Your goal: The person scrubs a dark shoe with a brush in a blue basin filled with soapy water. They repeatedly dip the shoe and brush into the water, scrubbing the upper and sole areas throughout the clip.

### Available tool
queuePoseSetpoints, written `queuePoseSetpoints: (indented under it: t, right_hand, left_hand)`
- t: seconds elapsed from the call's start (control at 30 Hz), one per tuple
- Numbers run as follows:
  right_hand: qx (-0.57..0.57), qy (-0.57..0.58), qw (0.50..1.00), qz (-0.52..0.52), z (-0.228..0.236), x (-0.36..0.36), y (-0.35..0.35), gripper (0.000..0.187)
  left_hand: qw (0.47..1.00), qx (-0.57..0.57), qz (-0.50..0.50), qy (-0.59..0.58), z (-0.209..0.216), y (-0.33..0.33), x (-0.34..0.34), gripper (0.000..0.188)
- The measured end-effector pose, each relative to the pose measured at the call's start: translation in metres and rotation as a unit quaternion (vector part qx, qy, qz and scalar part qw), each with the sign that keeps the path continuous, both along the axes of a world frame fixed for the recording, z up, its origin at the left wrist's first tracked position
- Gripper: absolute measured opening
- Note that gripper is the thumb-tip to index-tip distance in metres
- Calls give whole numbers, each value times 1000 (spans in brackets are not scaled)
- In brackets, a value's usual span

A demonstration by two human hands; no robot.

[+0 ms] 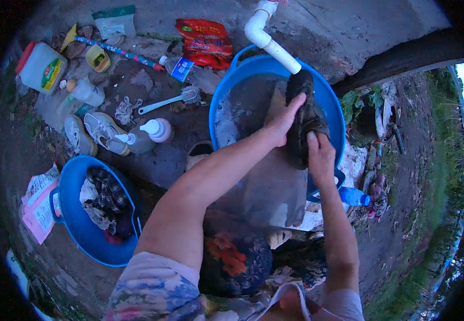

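A dark, wet shoe [297,140] is held on end above the large blue basin [222,101], its sole turned to the left. My left hand [284,119] grips the sole side, with some of its fingers hidden. On the other side my right hand [321,152] is closed round the shoe near its opening. Murky grey water [242,99] fills the basin. A long, flat board [277,187] slants out of it toward my lap. Over the basin's far rim hangs the end of a white pipe [277,51], close to the shoe's tip.
To the left lie a scrub brush [170,100], a pair of light shoes [101,131], a pump bottle [157,130] and a red packet [205,43]. A smaller blue tub [82,235] holds dark clothes. A blue-capped bottle [354,196] lies right of the basin.
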State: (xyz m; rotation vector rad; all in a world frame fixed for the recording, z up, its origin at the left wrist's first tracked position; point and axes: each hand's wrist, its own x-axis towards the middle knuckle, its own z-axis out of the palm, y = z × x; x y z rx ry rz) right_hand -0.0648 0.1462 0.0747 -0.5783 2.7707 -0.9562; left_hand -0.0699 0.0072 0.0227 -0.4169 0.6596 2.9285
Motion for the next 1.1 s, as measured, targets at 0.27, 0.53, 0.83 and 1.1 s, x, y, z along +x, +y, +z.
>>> queuePoseSetpoints:
  t: [0.27,0.53,0.83,1.1]
  right_hand:
    - [180,44,982,43,1,-17,10,35]
    - [8,1,997,74,2,-18,22,35]
    - [-41,1,989,141,-8,-17,56,31]
    - [-54,-122,985,112,-9,4,51,43]
  left_hand:
    - [993,-39,73,-83,-43,6,-9,71]
    - [998,10,15,-60,-37,-21,5,73]
    - [996,80,-10,-28,-21,-30,10,73]
    - [998,50,-8,-44,-13,-35,10,74]
